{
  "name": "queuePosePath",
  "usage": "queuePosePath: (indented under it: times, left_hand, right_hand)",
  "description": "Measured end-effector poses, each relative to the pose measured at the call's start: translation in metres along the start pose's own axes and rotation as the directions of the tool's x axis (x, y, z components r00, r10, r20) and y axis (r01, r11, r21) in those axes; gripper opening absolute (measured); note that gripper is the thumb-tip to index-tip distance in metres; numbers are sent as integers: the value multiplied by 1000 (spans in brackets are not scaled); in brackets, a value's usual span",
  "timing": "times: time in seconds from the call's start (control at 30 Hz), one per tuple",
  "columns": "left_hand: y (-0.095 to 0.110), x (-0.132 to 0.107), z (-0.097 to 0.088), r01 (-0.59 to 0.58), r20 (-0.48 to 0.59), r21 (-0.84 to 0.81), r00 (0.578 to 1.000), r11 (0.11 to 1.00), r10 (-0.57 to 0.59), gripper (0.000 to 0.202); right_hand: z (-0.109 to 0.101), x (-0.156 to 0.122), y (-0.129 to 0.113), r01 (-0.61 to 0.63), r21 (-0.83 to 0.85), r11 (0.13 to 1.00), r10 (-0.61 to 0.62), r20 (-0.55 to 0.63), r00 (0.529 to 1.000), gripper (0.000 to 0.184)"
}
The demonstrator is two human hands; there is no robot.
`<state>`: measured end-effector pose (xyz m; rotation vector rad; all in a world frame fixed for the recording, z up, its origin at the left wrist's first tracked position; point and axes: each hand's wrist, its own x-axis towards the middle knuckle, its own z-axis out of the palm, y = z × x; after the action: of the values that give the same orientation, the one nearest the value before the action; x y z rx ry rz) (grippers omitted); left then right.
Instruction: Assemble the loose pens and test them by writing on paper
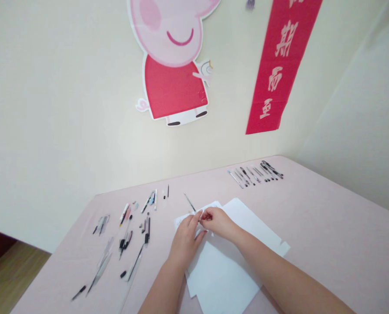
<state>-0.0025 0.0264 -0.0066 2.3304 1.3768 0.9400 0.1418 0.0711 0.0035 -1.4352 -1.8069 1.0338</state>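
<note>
My left hand [184,240] is over the upper part of the white paper sheets [227,266], its fingers together and its thumb stretched toward my right hand. A thin pen refill [190,202] sticks out from its fingertips, pointing up and to the left. Touching or nearly touching those fingertips is my right hand [218,221], its fingers curled into a pinch. Whatever lies between the fingers of my right hand is too small and hidden to name. Faint dark marks show on the paper beside the left fingers.
Left on the pink table [332,235] lie several loose pen parts: a black pen piece [147,230], clear barrels [103,261], a small black cap [123,274]. At the back right is a row of pens [255,175]. The wall [66,109] rises behind the table.
</note>
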Motion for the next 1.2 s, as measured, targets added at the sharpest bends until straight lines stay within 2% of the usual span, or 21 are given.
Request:
queuePosePath:
  times: [0.13, 0.37, 0.5, 0.6, 0.7, 1.2]
  left_hand:
    - [-1, -1, 2, 17, 16, -8, 1000, 1000, -17, 67]
    - [-11, -3, 1, 87, 18, -25, 996, 996, -87, 59]
    - [-15, -2, 0, 98, -15, -12, 995, 995, -98, 43]
    - [-16, 0, -2, 103, -31, 4, 994, 995, -103, 34]
    - [-16, 1, -4, 106, -41, 10, 994, 994, -105, 31]
    - [-14, 3, -8, 141, -24, 0, 990, 990, -141, 27]
  right_hand:
    - [-16, 12, 8, -93, 29, 995, 93, 7, 996, 4]
    - [-72, 31, 43, -196, -20, 980, 188, -212, 959, 9]
    - [-104, 42, 64, -246, -264, 933, 131, -386, 913, 11]
    - [-119, 51, 72, -343, -481, 806, 114, -443, 889, 14]
    - [-125, 61, 74, -398, -586, 706, 139, -437, 889, 17]
    - [-114, 89, 59, -416, -703, 577, 176, -389, 904, 25]
